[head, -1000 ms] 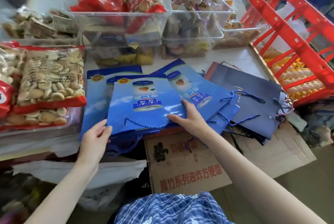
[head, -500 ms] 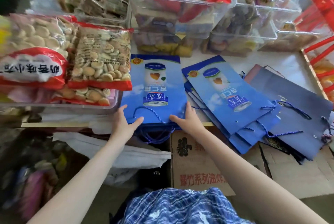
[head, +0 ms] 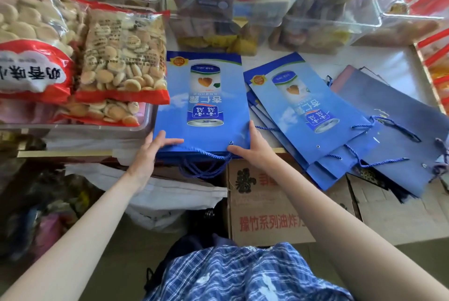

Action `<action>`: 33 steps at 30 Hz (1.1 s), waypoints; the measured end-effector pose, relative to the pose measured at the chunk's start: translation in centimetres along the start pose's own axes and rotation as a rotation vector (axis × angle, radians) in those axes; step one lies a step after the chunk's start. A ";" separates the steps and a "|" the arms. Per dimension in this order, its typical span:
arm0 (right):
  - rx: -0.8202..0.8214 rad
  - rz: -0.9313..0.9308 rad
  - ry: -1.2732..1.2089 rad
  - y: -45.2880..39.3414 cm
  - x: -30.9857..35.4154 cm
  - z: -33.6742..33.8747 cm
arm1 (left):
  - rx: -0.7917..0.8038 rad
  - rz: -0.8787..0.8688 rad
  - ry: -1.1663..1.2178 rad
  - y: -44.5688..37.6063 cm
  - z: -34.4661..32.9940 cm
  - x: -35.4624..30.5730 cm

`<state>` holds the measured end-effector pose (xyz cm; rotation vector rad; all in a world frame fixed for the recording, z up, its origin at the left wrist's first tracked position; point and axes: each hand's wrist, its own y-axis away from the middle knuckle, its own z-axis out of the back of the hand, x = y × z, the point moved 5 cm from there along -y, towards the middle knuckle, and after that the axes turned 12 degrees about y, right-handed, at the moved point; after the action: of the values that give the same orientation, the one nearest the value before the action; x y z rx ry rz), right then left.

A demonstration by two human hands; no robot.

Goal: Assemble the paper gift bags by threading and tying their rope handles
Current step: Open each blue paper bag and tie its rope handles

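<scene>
A stack of flat blue paper gift bags [head: 206, 96] with a can picture lies at the table's front edge. Their blue rope handles [head: 204, 167] hang over that edge. My left hand [head: 155, 147] lies against the stack's near left corner, fingers straight along the side and thumb on top. At the near right corner my right hand [head: 252, 145] does the same, its thumb beside an eyelet. A second fanned pile of blue bags [head: 303, 106] lies to the right, with dark navy bags [head: 401, 116] and their ropes [head: 388, 128] beyond.
Packs of biscuits [head: 121, 57] in a clear tray sit close on the left. Clear bins of snacks [head: 243, 8] line the back. A printed cardboard box [head: 267, 203] and a white bag [head: 170, 193] stand below the table edge.
The top blue bag has gone left onto the squared stack beside the biscuit tray. Both hands moved from its near edge to the stack's near corners, and the view turned left.
</scene>
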<state>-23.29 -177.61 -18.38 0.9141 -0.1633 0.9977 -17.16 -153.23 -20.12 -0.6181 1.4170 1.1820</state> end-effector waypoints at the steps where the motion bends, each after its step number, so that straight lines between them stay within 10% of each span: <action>1: -0.002 0.003 0.012 0.0 0.1 0.0 | -0.018 0.004 0.033 0.0 -0.1 -0.1; 16: -0.071 0.046 -0.047 0.0 0.4 -0.6 | -0.227 0.091 -0.499 -0.4 -0.9 -0.4; 21: -0.108 0.047 -0.135 2.0 -3.5 1.8 | -0.457 -0.134 -0.633 2.9 -4.0 -4.4; 33: -0.441 -0.072 -0.102 6.4 -21.1 12.6 | -0.189 -0.201 -0.672 2.5 -22.9 -7.4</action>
<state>-36.78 -199.16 -17.34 0.5613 -0.4161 0.8046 -27.18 -174.80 -15.51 -0.4190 0.6673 1.2154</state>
